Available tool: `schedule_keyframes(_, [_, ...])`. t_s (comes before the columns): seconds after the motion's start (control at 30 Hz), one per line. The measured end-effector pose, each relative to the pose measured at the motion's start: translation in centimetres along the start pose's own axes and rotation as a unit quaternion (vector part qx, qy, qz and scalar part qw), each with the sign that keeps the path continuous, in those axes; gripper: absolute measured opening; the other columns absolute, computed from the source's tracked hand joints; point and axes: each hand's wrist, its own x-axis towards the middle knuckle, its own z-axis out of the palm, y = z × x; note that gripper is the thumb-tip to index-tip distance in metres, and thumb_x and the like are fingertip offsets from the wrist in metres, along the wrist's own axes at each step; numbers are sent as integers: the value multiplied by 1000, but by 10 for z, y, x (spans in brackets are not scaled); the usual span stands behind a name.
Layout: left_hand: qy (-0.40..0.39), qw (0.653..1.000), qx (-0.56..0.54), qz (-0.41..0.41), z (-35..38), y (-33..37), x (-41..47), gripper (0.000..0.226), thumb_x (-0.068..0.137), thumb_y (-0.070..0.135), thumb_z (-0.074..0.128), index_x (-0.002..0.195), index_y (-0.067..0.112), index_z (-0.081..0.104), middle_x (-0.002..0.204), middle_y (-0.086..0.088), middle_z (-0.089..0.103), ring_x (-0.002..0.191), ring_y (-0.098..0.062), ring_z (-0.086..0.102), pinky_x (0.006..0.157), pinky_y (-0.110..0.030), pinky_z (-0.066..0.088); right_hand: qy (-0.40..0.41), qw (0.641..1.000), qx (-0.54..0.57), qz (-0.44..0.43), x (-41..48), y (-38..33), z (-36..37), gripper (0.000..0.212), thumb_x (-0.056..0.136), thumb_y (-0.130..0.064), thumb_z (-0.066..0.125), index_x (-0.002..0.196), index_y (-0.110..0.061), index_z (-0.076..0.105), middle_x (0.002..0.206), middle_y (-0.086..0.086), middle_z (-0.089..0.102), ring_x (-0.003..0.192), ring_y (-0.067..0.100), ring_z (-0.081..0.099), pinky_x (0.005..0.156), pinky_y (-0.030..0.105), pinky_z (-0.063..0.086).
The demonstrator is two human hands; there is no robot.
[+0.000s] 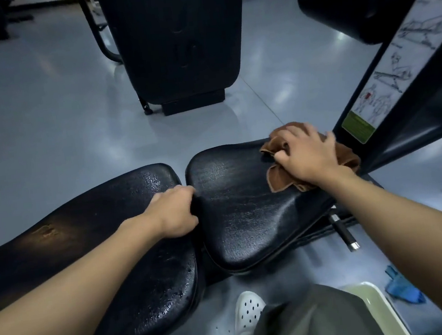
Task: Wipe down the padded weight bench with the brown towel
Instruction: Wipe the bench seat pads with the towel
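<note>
The black padded weight bench lies across the view in two parts: a long back pad [90, 235] on the left, beaded with droplets, and a seat pad [241, 214] on the right. My right hand [308, 155] presses the crumpled brown towel [278, 177] flat on the far right end of the seat pad. My left hand [175, 210] rests in the gap between the two pads, with its fingers curled over the seat pad's left edge.
A black machine post with an exercise chart [394, 67] rises just right of the towel. Another upright black pad [177, 43] stands ahead on the grey floor. An adjustment pin [344, 233] sticks out under the seat. A pale tray [375, 301], a blue cloth [401, 287] and my white shoe [246, 317] are near me.
</note>
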Motion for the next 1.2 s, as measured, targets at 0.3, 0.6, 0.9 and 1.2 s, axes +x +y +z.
schedule_keyframes(0.3, [8, 989, -136, -65, 5, 24, -11, 62, 81, 4, 46, 142, 15, 40, 140, -11, 54, 133, -33, 45, 111, -35, 34, 137, 988, 36, 57, -105, -27, 27, 55, 78, -38, 44, 129, -22, 57, 151, 2, 45, 148, 27, 21, 118, 56, 10])
schedule_keyframes(0.6, [19, 985, -152, -84, 6, 25, -8, 58, 79, 2, 45, 136, 13, 41, 134, -14, 55, 128, -35, 47, 105, -39, 39, 84, 981, 15, -175, -147, -91, 42, 52, 74, -40, 50, 123, -25, 61, 146, -1, 51, 144, 29, 32, 117, 55, 16])
schedule_keyframes(0.9, [10, 984, -165, -66, 10, 14, -5, 59, 77, 0, 43, 133, 15, 42, 122, -10, 59, 124, -32, 46, 103, -41, 42, 38, 999, 2, -23, -32, -29, 8, 52, 88, -41, 40, 137, -23, 46, 153, 2, 39, 147, 26, 22, 117, 53, 16])
schedule_keyframes(1.2, [15, 973, -232, -6, 10, -3, -6, 58, 75, -6, 41, 129, 16, 41, 137, -1, 54, 126, -16, 40, 116, -36, 25, -34, 999, -12, -6, 34, -92, 15, 41, 86, -45, 36, 118, -22, 50, 131, 9, 57, 125, 32, 44, 103, 53, 25])
